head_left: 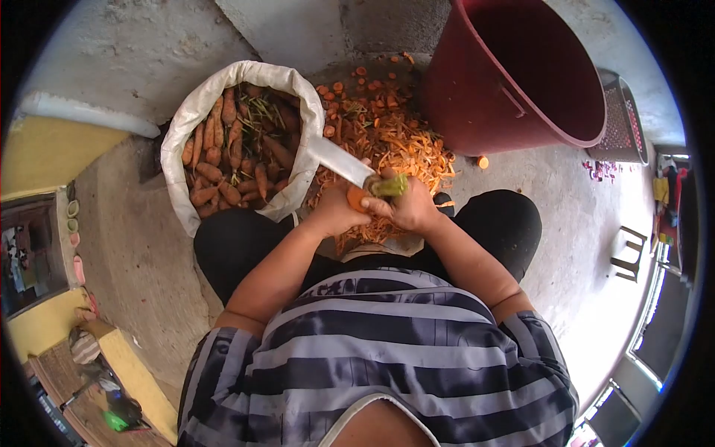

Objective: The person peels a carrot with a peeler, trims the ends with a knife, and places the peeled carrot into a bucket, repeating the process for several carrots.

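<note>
Fingers of my left hand (pixel 335 212) curl round a carrot (pixel 357 198) — mostly hidden; right hand (pixel 414 208) grips knife (pixel 339 160) — handle barely visible.

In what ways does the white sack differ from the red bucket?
The white sack is soft, with a rolled rim; the red bucket is rigid. The sack is full of carrots; the bucket's visible inside shows none. The sack sits on the person's left, the bucket on the right. Both stand open on the floor.
</note>
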Demonstrator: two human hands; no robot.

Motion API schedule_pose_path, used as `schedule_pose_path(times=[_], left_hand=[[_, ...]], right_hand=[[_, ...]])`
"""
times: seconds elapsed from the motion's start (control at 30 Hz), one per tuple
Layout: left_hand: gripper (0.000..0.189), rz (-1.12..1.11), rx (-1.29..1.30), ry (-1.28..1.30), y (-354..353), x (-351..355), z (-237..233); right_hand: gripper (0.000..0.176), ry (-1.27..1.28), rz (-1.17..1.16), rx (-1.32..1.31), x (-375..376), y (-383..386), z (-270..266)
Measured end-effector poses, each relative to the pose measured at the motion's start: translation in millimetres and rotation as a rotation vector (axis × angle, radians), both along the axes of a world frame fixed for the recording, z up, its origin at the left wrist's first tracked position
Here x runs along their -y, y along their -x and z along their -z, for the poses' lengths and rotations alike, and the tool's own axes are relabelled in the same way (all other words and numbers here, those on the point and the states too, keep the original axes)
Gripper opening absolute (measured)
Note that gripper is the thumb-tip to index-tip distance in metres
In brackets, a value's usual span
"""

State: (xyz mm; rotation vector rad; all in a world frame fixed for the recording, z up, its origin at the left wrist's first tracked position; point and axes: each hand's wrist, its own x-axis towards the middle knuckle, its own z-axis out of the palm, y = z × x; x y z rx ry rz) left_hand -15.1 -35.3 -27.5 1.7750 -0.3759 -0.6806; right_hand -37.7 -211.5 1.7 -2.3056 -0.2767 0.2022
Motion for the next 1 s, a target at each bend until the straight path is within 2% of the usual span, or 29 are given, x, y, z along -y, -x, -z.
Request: schedule_pose_path(times=[0.03,0.07,0.17,0.27,0.37,0.47,0.5,0.53,0.57,0.63,0.67,0.77,0.8,0.9,0.93,1.0], left_hand=[[0.088,-0.066,0.11,-0.047,-1,2,2],[0.079,-0.062,0.129,-0.218,-1,0,2],[0.072,-0.228,0.333,-0.478,3,7,-7],[0.071,-0.307,0.387,-0.5,6,10,-8],[0.088,-0.247,0.523,-0.572,2,1,5],[0.094,-0.181,0.292,-0.387,-6,1,-8],[0.094,-0.161,0.21,-0.301,-8,1,-9],[0.077,-0.236,0.205,0.028,-7,3,-3],[0.07,-0.171,0.007,0.052,-6,-1,1],[0.056,-0.039,-0.387,0.1,-8,-7,-8],[0.051,-0.018,-0.457,0.116,-9,-10,-10],[0.04,0.023,-0.602,0.189,-9,-13,-14],[0.039,0.023,-0.607,0.229,-8,-13,-16],[0.046,0.038,-0.616,0.252,-8,-12,-11],[0.05,0.047,-0.617,0.244,-8,-11,-9],[0.044,-0.006,-0.534,0.292,-4,-6,-10]], right_hand=[[0.062,0.025,0.073,-0.042,-1,1,6],[0.063,0.171,0.082,-0.221,0,-1,20],[0.065,0.086,0.135,-0.22,-3,-3,4],[0.065,-0.102,0.176,-0.264,-5,-6,2],[0.065,-0.08,0.123,-0.21,-10,-2,5],[0.067,-0.634,0.292,-0.605,-4,-9,22],[0.062,-0.702,0.372,-0.637,1,-13,18],[0.057,-0.77,0.452,-0.668,7,-17,9],[0.052,-0.837,0.533,-0.7,13,-20,4],[0.055,-0.863,0.51,-0.579,20,-22,7],[0.057,-0.874,0.497,-0.517,23,-24,8],[0.066,-0.494,0.306,-0.26,25,-19,9],[0.08,-0.386,0.273,-0.09,21,-19,2],[0.094,-0.057,0.155,-0.114,9,-11,-15],[0.093,-0.033,0.17,-0.104,5,-10,-19],[0.092,0.034,0.176,-0.105,1,-9,-23]])
